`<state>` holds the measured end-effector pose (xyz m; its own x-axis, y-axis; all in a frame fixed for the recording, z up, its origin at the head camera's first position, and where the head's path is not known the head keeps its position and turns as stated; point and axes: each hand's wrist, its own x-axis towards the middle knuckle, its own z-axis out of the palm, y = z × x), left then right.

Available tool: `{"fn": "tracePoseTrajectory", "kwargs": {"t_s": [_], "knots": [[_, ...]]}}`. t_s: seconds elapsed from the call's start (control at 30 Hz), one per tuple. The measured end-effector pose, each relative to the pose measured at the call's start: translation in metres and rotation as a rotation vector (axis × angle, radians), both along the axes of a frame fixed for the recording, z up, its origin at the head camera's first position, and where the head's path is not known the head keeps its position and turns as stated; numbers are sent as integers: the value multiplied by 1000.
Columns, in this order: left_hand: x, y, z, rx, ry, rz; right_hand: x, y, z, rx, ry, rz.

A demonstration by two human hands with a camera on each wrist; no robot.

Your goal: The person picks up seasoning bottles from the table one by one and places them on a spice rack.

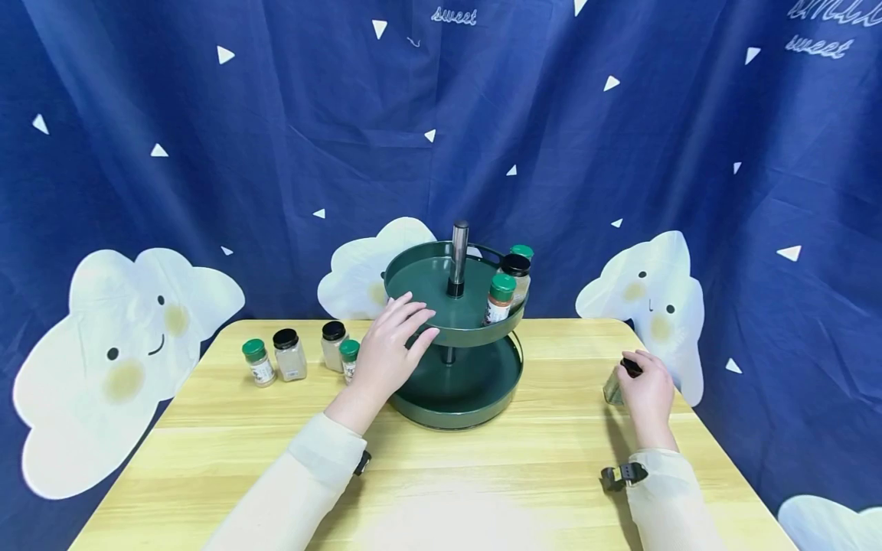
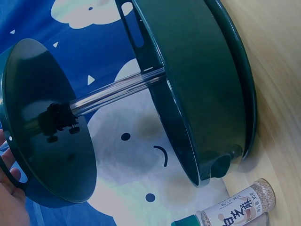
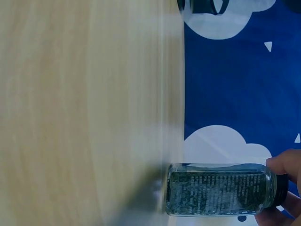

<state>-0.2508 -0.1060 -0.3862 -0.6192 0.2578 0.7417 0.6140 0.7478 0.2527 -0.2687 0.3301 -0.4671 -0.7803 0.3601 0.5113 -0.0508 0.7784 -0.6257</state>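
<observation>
Head view, two-tier stand [image 1: 448,420]: mid-frame; three capped jars [image 1: 498,312] sit at the right of its upper tier [image 1: 423,277], where the raised rim should keep them in.
Head view, left hand [image 1: 387,348]: fingers spread at that tier's lower-left rim, presumably steadying it.
Head view, right hand [image 1: 648,392]: right of frame, pinching the herb jar [image 1: 612,391] by its black cap, which leaves the glass uncovered.
Head view, spare jars [image 1: 291,360]: left of frame, upright on the pale wooden desk [image 1: 537,474].
Head view, room: blue curtain [image 1: 276,145] behind, printed with clouds.
Left wrist view, stand: sideways, fingers at the far-left rim.
Right wrist view, herb jar: lower right; whether its base touches the desk, I can't tell.
</observation>
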Motion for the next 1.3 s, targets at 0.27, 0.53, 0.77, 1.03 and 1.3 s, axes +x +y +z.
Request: {"fn": "tracePoseTrajectory", "kwargs": {"t_s": [0.27, 0.53, 0.77, 1.03, 1.3], "knots": [[-1, 0, 0, 4, 25, -11, 0, 2, 3, 35, -13, -12], [-1, 0, 0, -5, 1, 0, 2, 1, 4, 39, -10, -21], [0, 0, 0, -3, -16, 7, 3, 2, 5, 38, -16, -24], [0, 0, 0, -2, -7, 9, 5, 2, 5, 33, -37, -34], [1, 0, 0, -3, -15, 10, 7, -2, 9, 29, -31, -26]]}}
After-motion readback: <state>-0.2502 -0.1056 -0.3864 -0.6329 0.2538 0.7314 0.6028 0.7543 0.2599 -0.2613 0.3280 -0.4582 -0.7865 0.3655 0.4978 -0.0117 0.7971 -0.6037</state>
